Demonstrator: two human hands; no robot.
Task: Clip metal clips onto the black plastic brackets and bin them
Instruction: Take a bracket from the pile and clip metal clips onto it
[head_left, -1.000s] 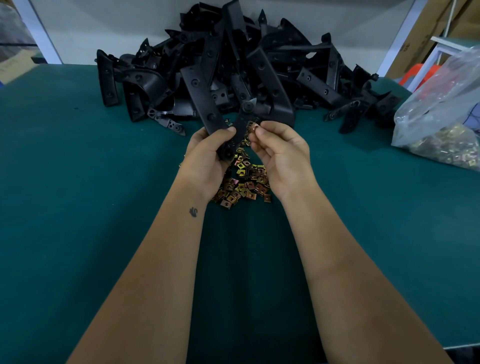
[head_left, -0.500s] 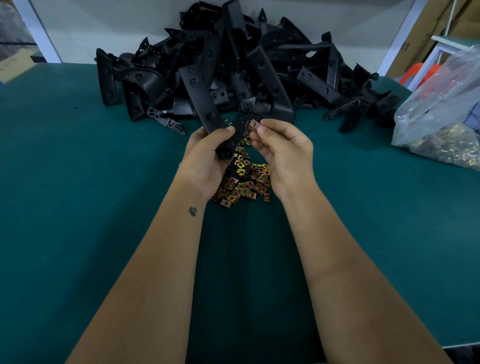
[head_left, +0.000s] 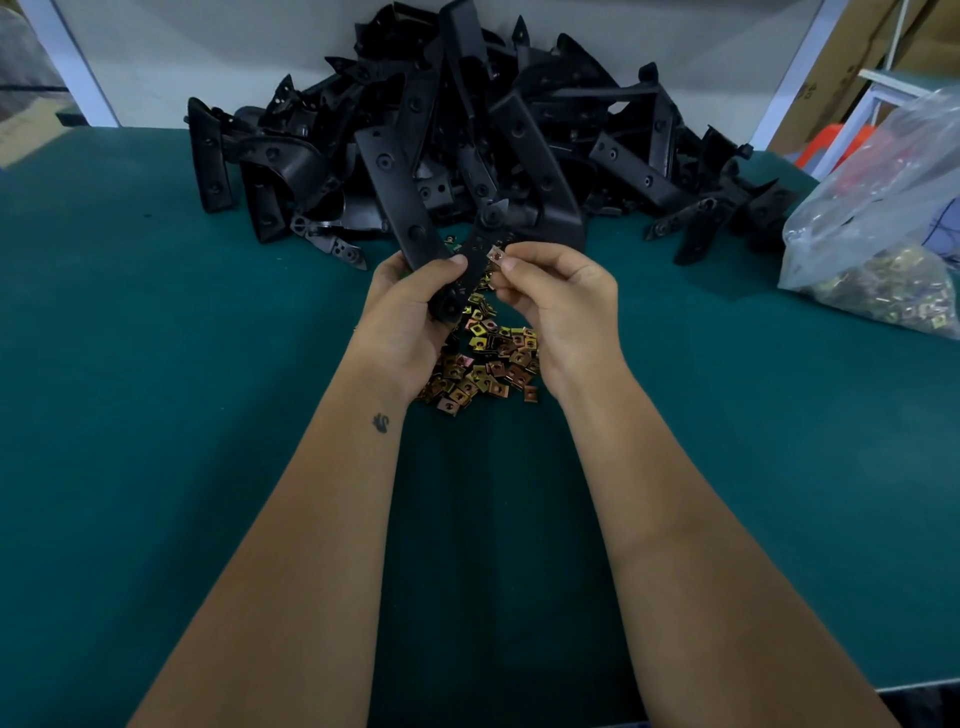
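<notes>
My left hand (head_left: 410, 312) grips a black plastic bracket (head_left: 478, 244) by its lower end, holding it above the green table. My right hand (head_left: 558, 296) pinches a small brass-coloured metal clip (head_left: 495, 255) between thumb and forefinger, right against the bracket's edge. A loose heap of metal clips (head_left: 485, 364) lies on the table under and between both hands. Behind it rises a large pile of black brackets (head_left: 467, 140).
A clear plastic bag (head_left: 883, 223) holding more clips sits at the right edge of the green table (head_left: 156, 415). Cardboard boxes and an orange item stand beyond it at the far right. A white wall backs the bracket pile.
My right hand has brought the clip slightly up and closer to the bracket's edge. My left hand and the bracket have barely moved.
</notes>
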